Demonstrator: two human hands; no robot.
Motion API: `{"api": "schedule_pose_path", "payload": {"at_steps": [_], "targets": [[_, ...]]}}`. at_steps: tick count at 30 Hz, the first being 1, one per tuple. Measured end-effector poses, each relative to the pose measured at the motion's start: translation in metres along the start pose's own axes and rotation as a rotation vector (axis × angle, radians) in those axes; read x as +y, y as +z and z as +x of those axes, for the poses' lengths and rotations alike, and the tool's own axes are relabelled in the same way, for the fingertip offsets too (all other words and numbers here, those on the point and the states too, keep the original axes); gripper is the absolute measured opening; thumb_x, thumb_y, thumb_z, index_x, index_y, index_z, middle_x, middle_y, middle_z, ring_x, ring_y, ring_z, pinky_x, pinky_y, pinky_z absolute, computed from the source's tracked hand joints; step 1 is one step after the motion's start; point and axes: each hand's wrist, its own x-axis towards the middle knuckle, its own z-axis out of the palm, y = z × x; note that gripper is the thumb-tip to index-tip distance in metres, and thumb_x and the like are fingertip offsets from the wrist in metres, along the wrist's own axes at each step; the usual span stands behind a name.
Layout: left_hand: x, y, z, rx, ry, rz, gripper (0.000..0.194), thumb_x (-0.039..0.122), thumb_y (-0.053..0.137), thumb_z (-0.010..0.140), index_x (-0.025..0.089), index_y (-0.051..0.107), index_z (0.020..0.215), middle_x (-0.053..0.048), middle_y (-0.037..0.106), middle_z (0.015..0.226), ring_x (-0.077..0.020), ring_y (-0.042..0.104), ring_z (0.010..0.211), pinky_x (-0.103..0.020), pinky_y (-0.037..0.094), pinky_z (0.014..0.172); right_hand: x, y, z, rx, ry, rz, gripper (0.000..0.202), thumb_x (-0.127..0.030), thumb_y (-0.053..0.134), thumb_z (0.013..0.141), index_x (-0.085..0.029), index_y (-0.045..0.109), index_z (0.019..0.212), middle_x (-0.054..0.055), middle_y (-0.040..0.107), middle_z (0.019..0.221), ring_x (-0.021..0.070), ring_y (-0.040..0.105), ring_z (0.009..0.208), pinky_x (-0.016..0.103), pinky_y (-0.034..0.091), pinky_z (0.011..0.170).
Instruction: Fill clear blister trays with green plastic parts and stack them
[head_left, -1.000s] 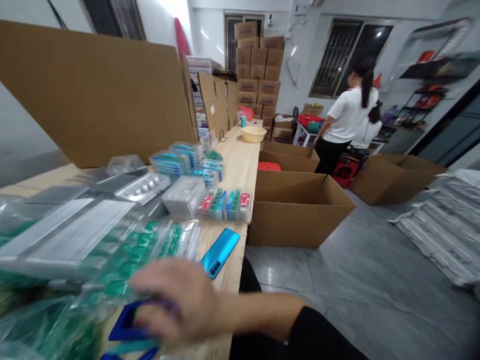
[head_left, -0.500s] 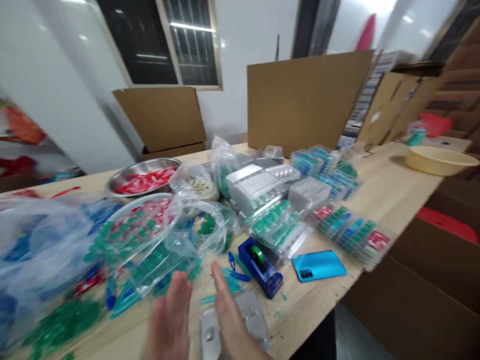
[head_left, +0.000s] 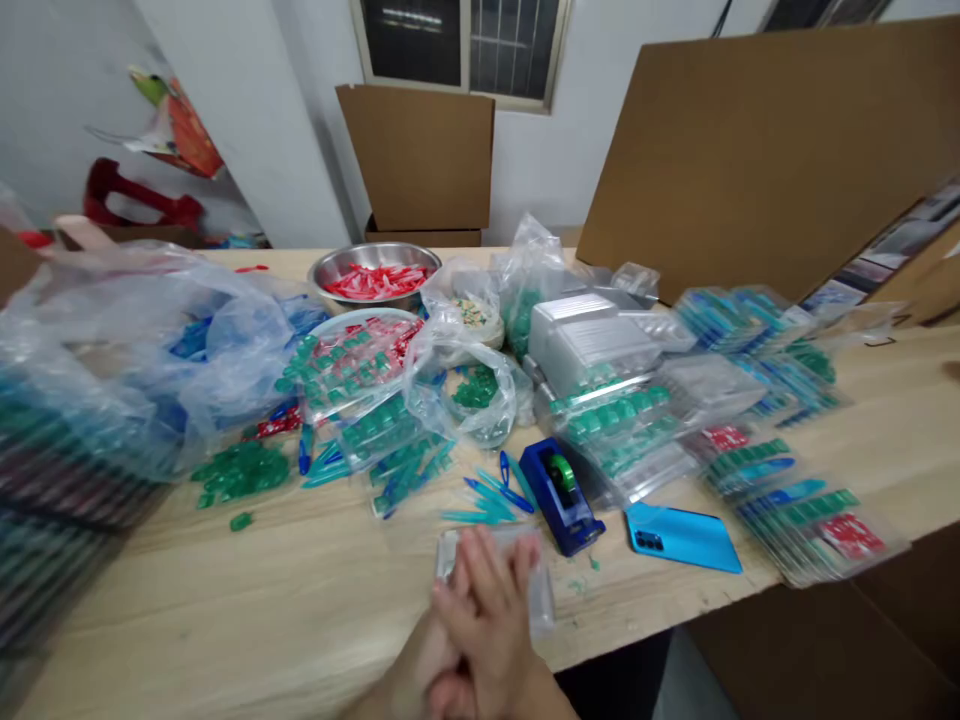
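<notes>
- Left hand [head_left: 421, 662] and right hand [head_left: 496, 628]: I have them pressed together, fingers overlapping; I cannot tell whether the palms enclose anything.
- Clear plastic tray [head_left: 543, 602]: beneath the hands, partly hidden; contact is unclear to me.
- Risk, as I judge it: a low wrist sweep could push the tray off the table [head_left: 300, 610] or scatter the blue sticks [head_left: 487, 505].
- Tape dispenser [head_left: 546, 500]: just beyond the tray, obstructing reach toward the packed trays [head_left: 615, 410].
- Phone [head_left: 686, 538]: beside the dispenser.
</notes>
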Motion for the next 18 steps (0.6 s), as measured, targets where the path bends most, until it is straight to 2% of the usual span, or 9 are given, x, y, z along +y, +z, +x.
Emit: {"api": "schedule_pose_path", "payload": {"at_steps": [2, 4, 6, 8, 9, 11, 13, 15, 18], "targets": [[0.017, -0.015, -0.007, -0.02, 0.087, 0.024, 0.091, 0.074, 0.002, 0.087, 0.02, 0.071, 0.114, -0.016, 0.072, 0.107, -0.0244, 0.067, 0.109, -0.041, 0.054, 0.09, 0.006, 0.001, 0.005, 0.077, -0.084, -0.063, 0.069, -0.043, 0.045, 0.092, -0.044, 0.011, 0.152, 0.009, 0.036, 0.153, 0.0369, 0.04, 0.137, 0.065, 0.042, 0.1], [0.038, -0.042, -0.002, 0.01, 0.305, 0.172, 0.081, 0.075, 0.016, 0.088, 0.021, 0.063, 0.126, -0.016, 0.066, 0.122, -0.0272, 0.063, 0.115, -0.045, 0.05, 0.097, 0.014, -0.009, 0.021, 0.168, -0.057, -0.112, 0.065, -0.027, 0.042, 0.095, -0.036, 0.015, 0.153, 0.015, 0.035, 0.152, 0.0331, 0.04, 0.138, 0.058, 0.044, 0.101], [0.065, -0.071, 0.024, 0.203, 0.602, 0.506, 0.054, 0.061, 0.046, 0.089, 0.025, 0.061, 0.126, -0.012, 0.058, 0.136, -0.0269, 0.055, 0.125, -0.045, 0.042, 0.108, 0.021, -0.022, 0.047, 0.199, 0.05, -0.108, 0.061, -0.02, 0.042, 0.096, -0.032, 0.02, 0.152, 0.016, 0.039, 0.148, 0.0276, 0.044, 0.136, 0.046, 0.048, 0.1], [0.096, -0.094, 0.068, 0.506, 0.825, 0.923, 0.04, 0.044, 0.053, 0.091, 0.023, 0.059, 0.126, -0.013, 0.05, 0.143, -0.0298, 0.044, 0.135, -0.053, 0.032, 0.113, 0.026, -0.028, 0.08, 0.167, 0.143, -0.109, 0.052, -0.028, 0.044, 0.097, -0.027, 0.034, 0.148, 0.018, 0.039, 0.146, 0.0294, 0.048, 0.132, 0.045, 0.049, 0.098], [0.11, -0.1, 0.094, 0.581, 0.828, 1.143, 0.041, 0.035, 0.058, 0.09, 0.02, 0.057, 0.128, -0.016, 0.044, 0.147, -0.0331, 0.037, 0.139, -0.057, 0.029, 0.113, 0.026, -0.028, 0.099, 0.128, 0.199, -0.121, 0.05, -0.034, 0.045, 0.096, -0.024, 0.04, 0.145, 0.021, 0.036, 0.148, 0.0322, 0.049, 0.131, 0.046, 0.05, 0.097], [0.134, -0.103, 0.144, 0.559, 0.684, 1.516, 0.053, 0.021, 0.068, 0.081, 0.014, 0.052, 0.132, -0.024, 0.038, 0.149, -0.0408, 0.03, 0.141, -0.062, 0.027, 0.11, 0.027, -0.022, 0.134, 0.035, 0.336, -0.184, 0.053, -0.042, 0.049, 0.094, -0.021, 0.045, 0.142, 0.024, 0.033, 0.148, 0.0373, 0.054, 0.125, 0.049, 0.052, 0.091], [0.149, -0.1, 0.183, 0.526, 0.653, 1.57, 0.05, 0.011, 0.067, 0.079, 0.009, 0.054, 0.127, -0.027, 0.047, 0.141, -0.0419, 0.038, 0.136, -0.061, 0.03, 0.108, 0.028, -0.012, 0.161, -0.038, 0.454, -0.278, 0.053, -0.043, 0.05, 0.092, -0.022, 0.047, 0.14, 0.025, 0.038, 0.144, 0.0382, 0.062, 0.111, 0.05, 0.053, 0.083], [0.157, -0.096, 0.205, 0.502, 0.65, 1.554, 0.035, 0.005, 0.06, 0.081, 0.008, 0.06, 0.116, -0.026, 0.061, 0.124, -0.0393, 0.052, 0.124, -0.055, 0.038, 0.102, 0.032, -0.003, 0.177, -0.069, 0.504, -0.336, 0.049, -0.032, 0.051, 0.092, -0.019, 0.049, 0.139, 0.026, 0.047, 0.133, 0.0343, 0.069, 0.093, 0.049, 0.055, 0.076], [0.161, -0.095, 0.213, 0.486, 0.671, 1.517, 0.017, 0.008, 0.053, 0.087, 0.011, 0.063, 0.101, -0.019, 0.069, 0.103, -0.0325, 0.064, 0.104, -0.042, 0.046, 0.088, 0.042, 0.0, 0.18, -0.063, 0.498, -0.348, 0.049, -0.013, 0.045, 0.087, -0.013, 0.051, 0.136, 0.023, 0.055, 0.117, 0.0276, 0.07, 0.074, 0.045, 0.055, 0.071]]}}
